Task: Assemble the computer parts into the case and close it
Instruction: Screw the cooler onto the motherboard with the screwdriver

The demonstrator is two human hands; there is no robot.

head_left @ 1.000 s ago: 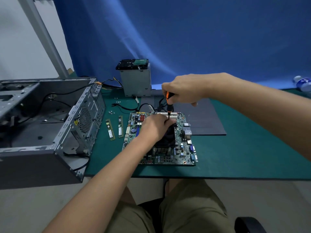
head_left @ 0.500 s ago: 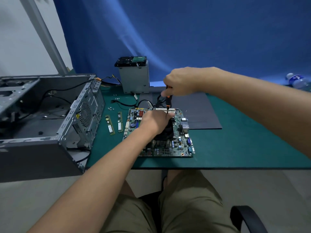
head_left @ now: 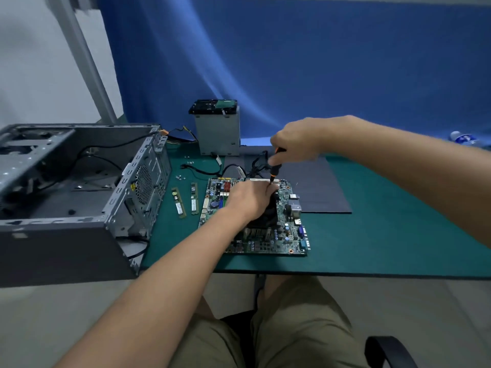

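One motherboard (head_left: 289, 235) lies flat on the green mat (head_left: 385, 235), between one open case (head_left: 79, 187) with two memory sticks (head_left: 178, 202) and one grey panel (head_left: 318, 192). The right hand (head_left: 297, 139) is clamped on one screwdriver (head_left: 275, 168), which stands upright with its tip at the far edge of the board. The left hand (head_left: 249, 200) lies on the black cooler (head_left: 265, 219) with bent fingers; whether it grips the cooler cannot be told.

screwdriver (head_left: 275, 169) upright, apparently at cooler (head_left: 266, 215) corner

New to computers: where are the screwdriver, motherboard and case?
screwdriver (head_left: 275, 169): head view, black part of handle.
motherboard (head_left: 288, 233): head view, bare near-right area.
case (head_left: 53, 253): head view, near outer wall.
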